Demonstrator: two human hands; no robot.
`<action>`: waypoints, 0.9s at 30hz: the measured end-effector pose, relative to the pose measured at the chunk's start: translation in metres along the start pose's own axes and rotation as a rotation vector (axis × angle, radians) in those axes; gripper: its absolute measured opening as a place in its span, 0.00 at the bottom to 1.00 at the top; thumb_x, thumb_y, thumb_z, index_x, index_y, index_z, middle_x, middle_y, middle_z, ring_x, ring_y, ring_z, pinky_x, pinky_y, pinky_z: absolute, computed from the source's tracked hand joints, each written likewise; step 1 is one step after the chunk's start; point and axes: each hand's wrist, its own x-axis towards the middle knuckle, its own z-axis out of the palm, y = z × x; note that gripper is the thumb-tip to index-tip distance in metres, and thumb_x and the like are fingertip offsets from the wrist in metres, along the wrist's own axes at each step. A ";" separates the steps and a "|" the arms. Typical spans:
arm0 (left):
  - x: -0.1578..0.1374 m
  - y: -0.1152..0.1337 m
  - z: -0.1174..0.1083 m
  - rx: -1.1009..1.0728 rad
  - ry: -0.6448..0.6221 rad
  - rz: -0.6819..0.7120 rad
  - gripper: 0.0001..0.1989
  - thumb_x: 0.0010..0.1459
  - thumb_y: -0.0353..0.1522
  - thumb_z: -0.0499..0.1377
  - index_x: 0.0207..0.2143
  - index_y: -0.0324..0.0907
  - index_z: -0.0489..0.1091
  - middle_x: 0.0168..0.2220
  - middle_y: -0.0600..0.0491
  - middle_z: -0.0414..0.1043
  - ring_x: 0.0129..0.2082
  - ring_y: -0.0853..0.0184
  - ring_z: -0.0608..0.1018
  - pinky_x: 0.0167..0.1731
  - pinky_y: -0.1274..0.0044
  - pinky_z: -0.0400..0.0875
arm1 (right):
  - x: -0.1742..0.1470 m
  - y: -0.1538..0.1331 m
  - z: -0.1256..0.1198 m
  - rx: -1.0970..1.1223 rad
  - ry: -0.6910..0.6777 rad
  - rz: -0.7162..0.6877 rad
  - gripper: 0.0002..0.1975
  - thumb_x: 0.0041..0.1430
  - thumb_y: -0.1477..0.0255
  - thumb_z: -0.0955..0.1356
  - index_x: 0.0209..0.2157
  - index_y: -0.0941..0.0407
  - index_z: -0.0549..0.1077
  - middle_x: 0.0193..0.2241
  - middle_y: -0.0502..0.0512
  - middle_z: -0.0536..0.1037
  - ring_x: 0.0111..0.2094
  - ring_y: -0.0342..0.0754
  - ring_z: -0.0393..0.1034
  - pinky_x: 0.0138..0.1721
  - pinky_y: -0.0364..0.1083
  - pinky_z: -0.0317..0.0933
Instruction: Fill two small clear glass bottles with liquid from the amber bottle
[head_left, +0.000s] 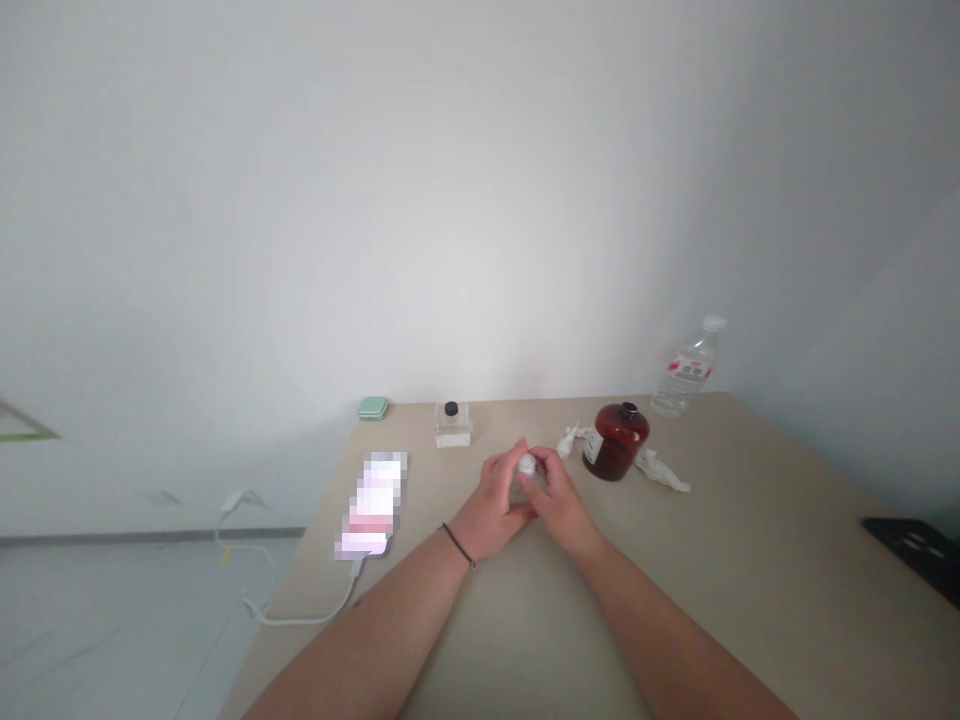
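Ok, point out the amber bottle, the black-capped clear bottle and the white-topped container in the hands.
Amber bottle (619, 440): head view, on its rounded body.
Black-capped clear bottle (452, 427): head view, front wall.
White-topped container (527, 465): head view, white top.

A small clear bottle (517, 491) with a rounded white top (527, 463) sits cupped between the left hand (491, 508) and the right hand (561, 503). It looks roughly upright, the white top uppermost and showing between the fingers. The body is see-through and mostly covered, so its full shape and contents cannot be told, nor whether its base touches the tabletop (525, 630).
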 end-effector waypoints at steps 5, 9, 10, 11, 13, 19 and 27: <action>0.000 -0.001 0.000 0.003 0.003 0.004 0.44 0.52 0.24 0.62 0.67 0.44 0.45 0.64 0.41 0.52 0.64 0.53 0.57 0.65 0.56 0.52 | -0.003 0.001 -0.003 -0.017 -0.041 -0.023 0.19 0.65 0.55 0.60 0.50 0.52 0.63 0.46 0.57 0.71 0.49 0.53 0.66 0.54 0.55 0.60; 0.000 -0.001 0.000 -0.003 0.007 0.007 0.44 0.52 0.25 0.62 0.67 0.45 0.45 0.63 0.41 0.54 0.64 0.53 0.58 0.65 0.56 0.53 | -0.002 0.003 -0.003 0.026 -0.038 -0.015 0.22 0.62 0.52 0.62 0.50 0.52 0.62 0.47 0.57 0.70 0.50 0.53 0.65 0.54 0.54 0.60; 0.000 0.000 0.000 -0.008 0.007 0.005 0.44 0.52 0.25 0.62 0.67 0.45 0.45 0.63 0.41 0.54 0.64 0.53 0.59 0.64 0.55 0.53 | -0.001 0.003 -0.003 0.027 -0.031 -0.015 0.23 0.61 0.52 0.64 0.50 0.52 0.62 0.47 0.57 0.70 0.50 0.54 0.65 0.54 0.54 0.60; 0.000 0.000 -0.001 -0.015 0.007 0.002 0.44 0.52 0.25 0.62 0.67 0.45 0.45 0.63 0.42 0.55 0.63 0.53 0.59 0.64 0.55 0.54 | -0.001 0.003 -0.002 0.022 -0.024 -0.016 0.24 0.60 0.52 0.64 0.50 0.52 0.63 0.47 0.57 0.70 0.50 0.54 0.65 0.54 0.54 0.60; 0.000 0.000 -0.001 -0.026 0.008 -0.006 0.44 0.53 0.25 0.62 0.67 0.45 0.45 0.62 0.41 0.55 0.63 0.53 0.59 0.64 0.55 0.54 | -0.001 0.003 -0.001 0.005 -0.017 -0.018 0.22 0.61 0.52 0.64 0.50 0.52 0.63 0.46 0.57 0.70 0.50 0.54 0.65 0.54 0.54 0.60; 0.000 -0.002 0.000 -0.015 0.015 -0.013 0.46 0.52 0.25 0.64 0.68 0.46 0.43 0.62 0.41 0.54 0.64 0.53 0.59 0.64 0.55 0.53 | -0.002 0.001 -0.004 0.030 -0.027 -0.006 0.20 0.64 0.53 0.60 0.49 0.52 0.63 0.45 0.57 0.71 0.48 0.53 0.66 0.53 0.54 0.61; 0.000 0.002 0.000 -0.014 0.013 -0.012 0.45 0.52 0.25 0.63 0.68 0.44 0.44 0.61 0.40 0.55 0.63 0.53 0.60 0.64 0.56 0.54 | -0.001 0.001 -0.002 0.031 -0.027 -0.008 0.21 0.62 0.53 0.62 0.50 0.52 0.62 0.46 0.57 0.69 0.50 0.54 0.65 0.55 0.56 0.59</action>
